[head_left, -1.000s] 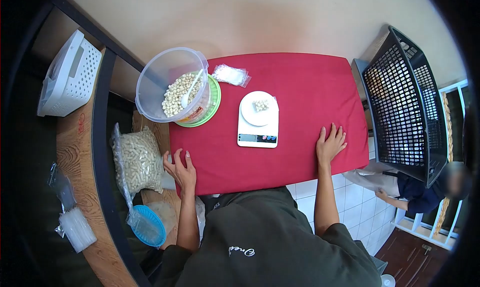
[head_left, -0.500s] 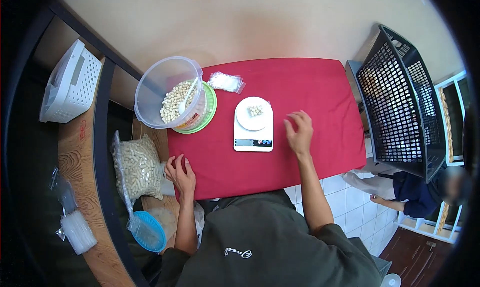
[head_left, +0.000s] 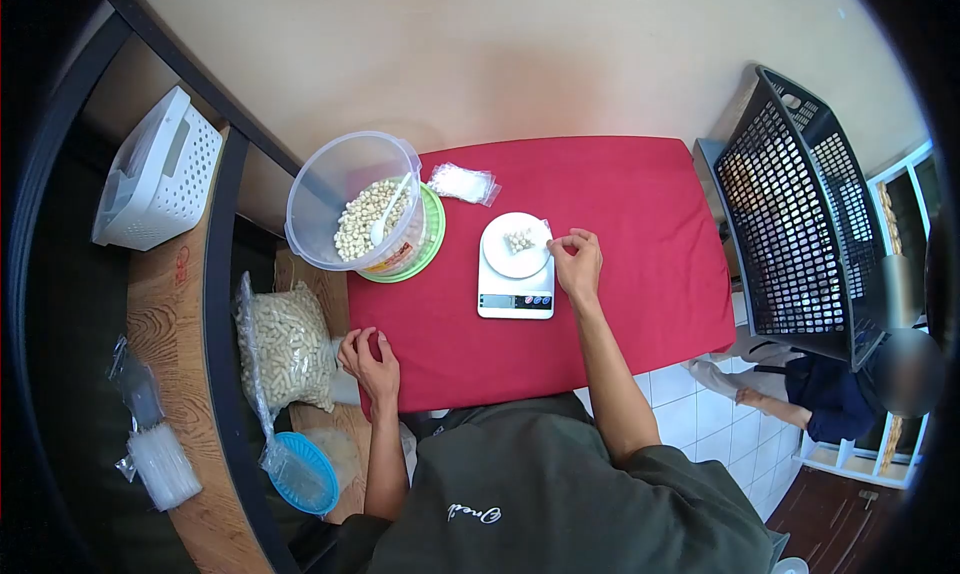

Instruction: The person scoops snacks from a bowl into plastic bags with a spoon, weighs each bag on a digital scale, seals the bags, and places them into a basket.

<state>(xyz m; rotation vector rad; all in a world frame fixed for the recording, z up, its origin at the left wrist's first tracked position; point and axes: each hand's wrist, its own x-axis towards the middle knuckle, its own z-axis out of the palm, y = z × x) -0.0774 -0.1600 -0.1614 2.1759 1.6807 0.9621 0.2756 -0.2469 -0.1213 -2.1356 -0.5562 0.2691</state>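
The person's right hand [head_left: 580, 265] reaches up from the lower right of the frame, forearm slanting to the upper left, wrist bent and fingers curled inward. Its thumb and fingertips are drawn narrow at the right rim of the round white plate [head_left: 515, 263] of a white digital kitchen scale [head_left: 500, 308], beside the edge of a small clear plastic bag of pale pieces [head_left: 519, 241]. Whether they pinch that edge cannot be told. The bag lies on the plate, in the middle of the frame.

The left hand [head_left: 374, 373] rests at the lower left corner of the red-cloth-covered worktop [head_left: 640, 314], its fingers loosely bent and apart, some reaching the left edge; it holds nothing visible.

The scale's display is too small to read. The fingers' undersides are hidden, and the dark green shirt [head_left: 520, 484] covers the near edge of the worktop in part. A person in dark blue [head_left: 828, 394] at the lower right is partly hidden by a tall black lattice basket [head_left: 855, 274].

Red cloth separates the scale from a large clear tub of pale pieces [head_left: 330, 214] at the upper left; a packet of clear bags [head_left: 464, 184] lies just beside the tub. More cloth stretches from the right hand to the worktop's right edge.
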